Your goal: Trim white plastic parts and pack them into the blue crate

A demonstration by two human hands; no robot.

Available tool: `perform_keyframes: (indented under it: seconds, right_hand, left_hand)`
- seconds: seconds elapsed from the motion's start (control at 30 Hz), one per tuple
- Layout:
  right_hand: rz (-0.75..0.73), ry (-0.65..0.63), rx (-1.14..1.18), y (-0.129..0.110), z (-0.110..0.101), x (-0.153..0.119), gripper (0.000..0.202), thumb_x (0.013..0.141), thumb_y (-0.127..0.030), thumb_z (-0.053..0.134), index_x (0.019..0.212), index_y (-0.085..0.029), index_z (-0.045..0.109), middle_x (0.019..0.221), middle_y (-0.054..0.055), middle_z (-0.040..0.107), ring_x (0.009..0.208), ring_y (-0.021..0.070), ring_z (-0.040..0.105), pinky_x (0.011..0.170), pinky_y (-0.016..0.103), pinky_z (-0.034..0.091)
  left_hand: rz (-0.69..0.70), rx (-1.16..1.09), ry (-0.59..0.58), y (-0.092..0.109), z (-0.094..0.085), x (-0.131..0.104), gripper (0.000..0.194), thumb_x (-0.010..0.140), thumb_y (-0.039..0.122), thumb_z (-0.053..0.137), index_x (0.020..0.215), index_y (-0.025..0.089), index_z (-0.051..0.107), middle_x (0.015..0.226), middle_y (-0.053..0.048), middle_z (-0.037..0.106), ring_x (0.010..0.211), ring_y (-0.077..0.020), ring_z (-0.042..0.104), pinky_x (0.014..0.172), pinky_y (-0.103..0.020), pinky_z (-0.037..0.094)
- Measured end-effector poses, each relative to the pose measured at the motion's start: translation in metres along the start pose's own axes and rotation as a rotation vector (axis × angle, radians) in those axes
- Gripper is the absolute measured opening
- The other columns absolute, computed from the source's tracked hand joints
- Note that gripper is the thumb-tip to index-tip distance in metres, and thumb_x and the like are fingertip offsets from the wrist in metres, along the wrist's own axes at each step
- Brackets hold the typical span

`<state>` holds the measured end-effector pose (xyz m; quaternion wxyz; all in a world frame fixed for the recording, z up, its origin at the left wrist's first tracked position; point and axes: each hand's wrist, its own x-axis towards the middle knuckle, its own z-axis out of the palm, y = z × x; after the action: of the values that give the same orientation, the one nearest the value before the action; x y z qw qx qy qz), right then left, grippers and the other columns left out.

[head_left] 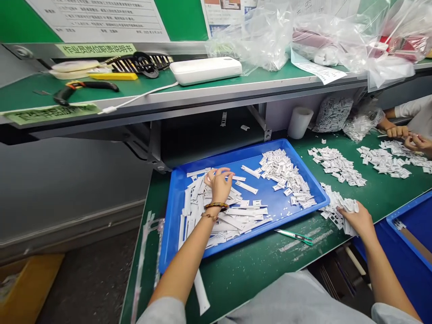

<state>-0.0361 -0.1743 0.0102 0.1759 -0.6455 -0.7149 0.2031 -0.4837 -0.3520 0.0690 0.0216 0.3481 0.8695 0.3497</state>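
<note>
My left hand is above the left part of a blue tray, over a heap of long white plastic strips. Its fingers are curled in a pinch; whatever they hold, if anything, blends into the strips behind. At the tray's right corner, my right hand is closed around some small white plastic pieces, at the edge of a pile on the green table. Inside the tray's right half lies another heap of short white pieces. A few strips lie apart near its middle.
A green utility knife lies in front of the tray. One long strip rests at the table's front left. More piles are at right, near a co-worker's hands. Overhead, a shelf holds pliers and a power bank.
</note>
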Motion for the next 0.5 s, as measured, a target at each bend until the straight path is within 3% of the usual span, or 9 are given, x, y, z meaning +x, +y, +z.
perform_keyframes:
  seconds: [0.1,0.3,0.4,0.5]
  right_hand:
    - [-0.004,0.014,0.015,-0.011,-0.009,-0.006,0.046,0.062,-0.060,0.061,0.085,-0.020,0.060,0.087,0.013,0.070,0.084,0.0344,0.064,0.066,0.038,0.045]
    - [0.081,0.111,0.125,-0.039,-0.024,-0.032,0.046,0.062,-0.060,0.064,0.086,-0.022,0.058,0.087,0.011,0.070,0.086,0.0346,0.065,0.069,0.042,0.048]
    - [0.079,0.153,0.242,-0.057,-0.028,-0.043,0.047,0.062,-0.058,0.068,0.090,-0.020,0.060,0.091,0.012,0.070,0.089,0.0348,0.065,0.075,0.045,0.050]
    - [0.085,0.175,0.389,-0.082,-0.023,-0.053,0.049,0.059,-0.056,0.073,0.090,-0.020,0.062,0.093,0.012,0.072,0.091,0.0349,0.066,0.082,0.049,0.050]
  left_hand:
    - [-0.031,0.106,-0.050,0.008,0.028,0.024,0.029,0.090,0.022,0.047,0.079,0.023,0.074,0.120,-0.006,0.068,0.131,-0.0304,0.036,0.114,-0.051,0.011]
    - [-0.261,0.063,-0.157,0.026,0.087,0.057,0.032,0.084,0.036,0.061,0.096,0.008,0.068,0.111,-0.024,0.066,0.122,-0.0394,0.048,0.104,-0.055,0.030]
    - [-0.335,-0.065,-0.194,0.031,0.093,0.065,0.036,0.084,0.036,0.065,0.108,0.009,0.062,0.114,-0.017,0.064,0.112,-0.0302,0.058,0.098,-0.051,0.041]
    - [-0.308,-0.261,-0.235,0.033,0.078,0.064,0.027,0.079,0.025,0.069,0.102,0.012,0.064,0.101,-0.010,0.068,0.098,-0.0235,0.065,0.088,-0.042,0.051]
